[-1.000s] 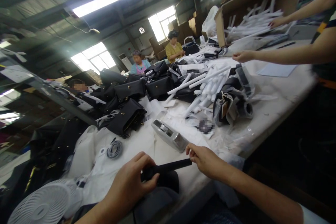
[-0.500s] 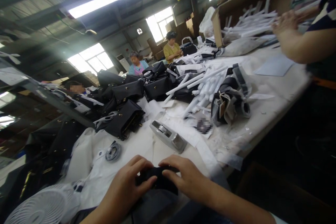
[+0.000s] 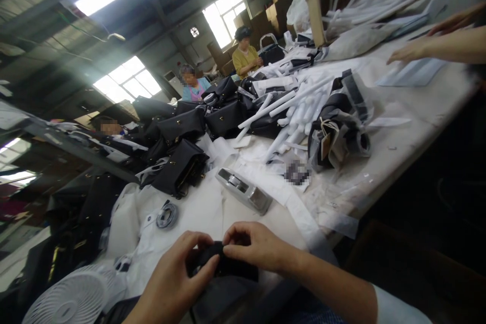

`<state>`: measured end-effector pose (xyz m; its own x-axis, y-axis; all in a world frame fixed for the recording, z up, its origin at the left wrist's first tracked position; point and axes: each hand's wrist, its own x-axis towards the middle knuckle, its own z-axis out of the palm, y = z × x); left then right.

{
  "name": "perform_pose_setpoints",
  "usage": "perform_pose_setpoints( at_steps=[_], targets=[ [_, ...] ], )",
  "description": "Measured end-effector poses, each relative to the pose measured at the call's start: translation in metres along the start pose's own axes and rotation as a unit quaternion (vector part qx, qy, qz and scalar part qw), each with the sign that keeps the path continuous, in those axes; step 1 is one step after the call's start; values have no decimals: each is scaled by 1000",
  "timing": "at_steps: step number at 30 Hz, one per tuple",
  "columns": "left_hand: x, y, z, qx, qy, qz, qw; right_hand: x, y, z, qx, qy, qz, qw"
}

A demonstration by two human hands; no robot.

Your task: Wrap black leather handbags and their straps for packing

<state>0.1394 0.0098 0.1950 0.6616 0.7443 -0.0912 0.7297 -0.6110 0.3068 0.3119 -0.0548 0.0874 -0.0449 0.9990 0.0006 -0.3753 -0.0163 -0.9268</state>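
Note:
At the table's near edge, my left hand [image 3: 186,271] grips the left end of a black leather-like piece [image 3: 237,268], thumb on the near side and fingers over the top. My right hand [image 3: 252,245] pinches the same piece near its middle, fingertips close to those of the left. What exactly the piece is, I cannot tell; both hands hide part of it. Just beyond them lies a grey tape dispenser [image 3: 243,190]. To its left is a coiled dark strap [image 3: 167,215] in clear wrap, with a black handbag [image 3: 180,167] farther back.
A white fan [image 3: 70,298] stands at lower left. Black handbags [image 3: 226,119] and white padding tubes [image 3: 292,126] pile up across the table. A wrapped black bundle [image 3: 337,126] lies to the right. A co-worker's hands [image 3: 413,50] reach in at far right; two people sit at the back.
My right hand's fingers have drawn in to a tighter pinch, nearer my left hand, on the black piece. The co-worker's arms at right have shifted, one hand now over the pale sheet.

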Motion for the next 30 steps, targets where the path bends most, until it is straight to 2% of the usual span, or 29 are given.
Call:
perform_pose_setpoints(
  at_steps=[2, 5, 7, 10, 13, 17, 24, 30],
  targets=[
    [-3, -1, -2, 26, 2, -37, 999, 1, 2, 1, -9, 9, -13, 1000],
    [-5, -1, -6, 31, -26, -80, 996, 2, 5, 3, -19, 13, -34, 999],
    [-4, 0, -7, -22, -49, -111, 992, 3, 6, 4, -17, 13, -42, 999],
    [0, 4, -4, -126, -42, -174, 976, 5, 8, 5, -3, 11, -45, 999],
    [3, 6, 0, -141, -44, -207, 967, 7, 11, 4, 14, 3, -42, 999],
    [4, 8, 3, -102, -39, -198, 974, 9, 13, 5, 18, 6, -34, 999],
    [4, 0, 6, -165, -54, -184, 967, 7, 11, 9, 4, 6, -51, 999],
    [2, -4, 10, -158, -45, -143, 976, 10, 12, 11, -20, -19, -34, 999]
  ],
)
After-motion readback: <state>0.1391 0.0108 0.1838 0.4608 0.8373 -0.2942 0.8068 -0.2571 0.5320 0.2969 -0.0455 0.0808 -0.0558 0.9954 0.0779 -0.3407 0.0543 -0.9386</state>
